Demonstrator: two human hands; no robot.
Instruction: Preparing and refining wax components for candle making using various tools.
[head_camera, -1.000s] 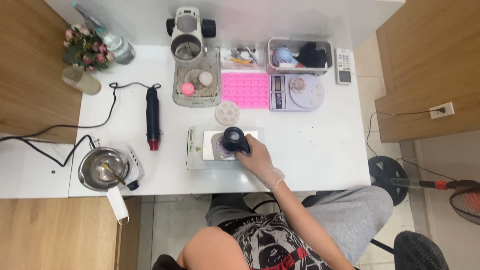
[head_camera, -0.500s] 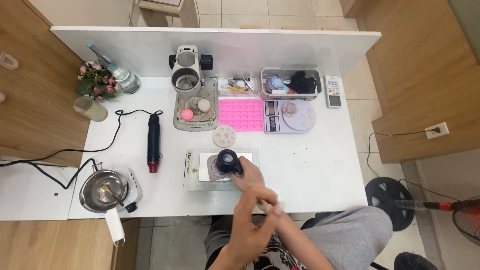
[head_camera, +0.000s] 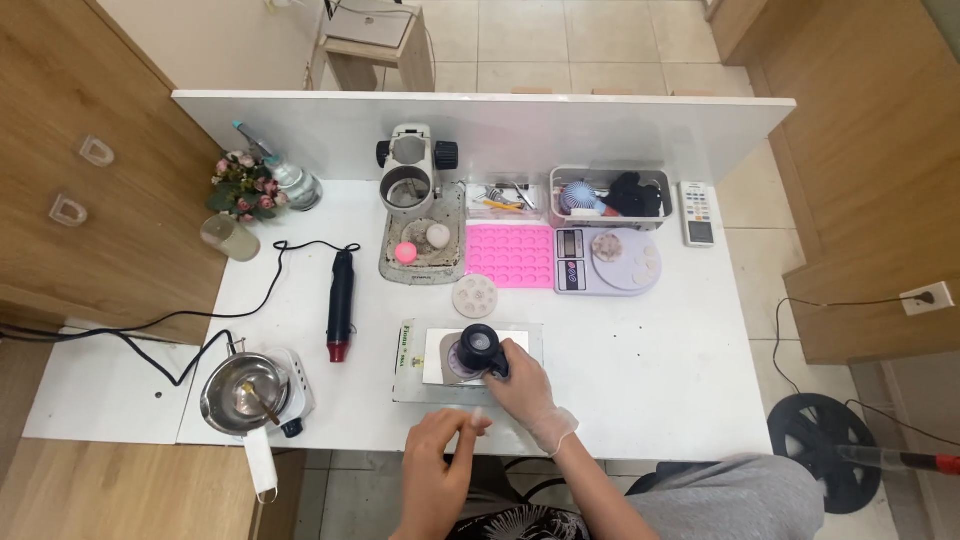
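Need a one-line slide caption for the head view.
Gloved right hand grips a black magnifier on a white plate; bare left hand hovers at the desk edge.

Clear glove on right hand, grey trousers

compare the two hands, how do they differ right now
The right hand wears a thin translucent glove; the left hand is bare. The right hand has its grip on the black round tool on the grey mat; the left hand holds nothing and sits at the table's near edge. Both are close together in front of the person.
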